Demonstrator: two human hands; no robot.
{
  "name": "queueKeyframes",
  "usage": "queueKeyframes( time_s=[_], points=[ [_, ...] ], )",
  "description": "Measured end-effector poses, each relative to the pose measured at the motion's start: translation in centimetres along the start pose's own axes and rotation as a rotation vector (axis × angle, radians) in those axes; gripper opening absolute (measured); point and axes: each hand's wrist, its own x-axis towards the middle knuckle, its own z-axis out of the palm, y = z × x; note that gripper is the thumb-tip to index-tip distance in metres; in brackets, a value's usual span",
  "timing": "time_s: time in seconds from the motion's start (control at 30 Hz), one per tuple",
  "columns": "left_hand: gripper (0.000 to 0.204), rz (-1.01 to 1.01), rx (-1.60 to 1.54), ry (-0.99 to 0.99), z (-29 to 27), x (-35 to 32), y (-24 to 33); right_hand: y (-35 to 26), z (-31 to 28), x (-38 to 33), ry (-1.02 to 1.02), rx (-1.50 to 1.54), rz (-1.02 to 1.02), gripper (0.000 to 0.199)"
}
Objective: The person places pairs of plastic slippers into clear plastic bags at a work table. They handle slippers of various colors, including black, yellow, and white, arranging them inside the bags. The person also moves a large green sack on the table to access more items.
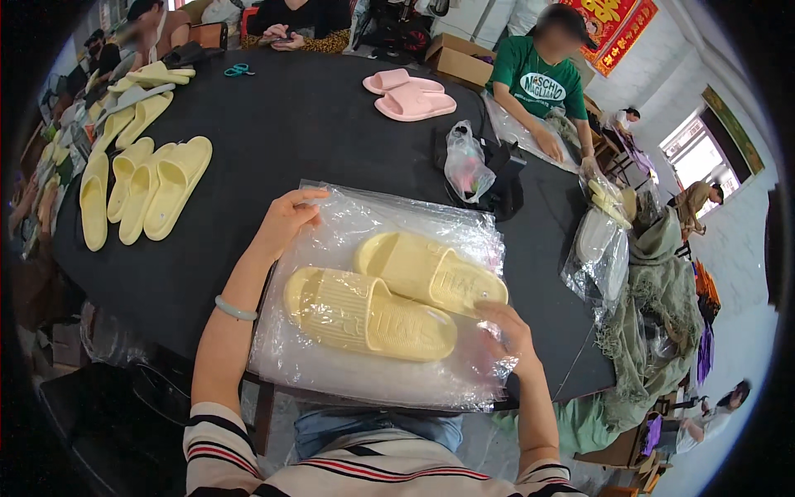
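Two yellow slippers (pixel 377 319) (side by side) against clear plastic (pixel 327 244)

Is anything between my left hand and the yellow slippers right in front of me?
Only clear plastic lies between your left hand and the yellow slippers; whether a layer also covers them, I can't tell.

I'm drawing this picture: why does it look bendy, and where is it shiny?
Head view: the fisheye lens bends things near the dark rim, where the bright window looks slanted; head view again: white glints shine on the clear plastic between left hand and right hand.
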Motion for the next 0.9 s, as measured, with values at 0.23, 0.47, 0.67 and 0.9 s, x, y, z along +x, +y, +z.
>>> queueKeyframes(
  time_s=[0.23, 0.47, 0.67, 0.9],
  points=[
    [0.04, -0.042, 0.039, -0.119, 0.4, -0.4, 1.2, 1.2, 0.4, 7.0, -0.234, -0.068, -0.208, 0.057],
    [0.054, -0.028, 0.083, -0.151, 0.1, -0.3, 1.5, 2.4, 2.5, 6.2, -0.043, 0.319, 0.173, 0.094],
    [0.072, -0.03, -0.018, -0.134, 0.4, -0.4, 1.4, 2.7, 2.0, 5.9, -0.141, -0.072, 0.064, 0.068],
    [0.058, -0.058, 0.1, -0.082, 1.9, -1.2, 2.0, -1.3, 4.9, 9.5, -0.223, -0.245, -0.402, 0.053]
  ],
)
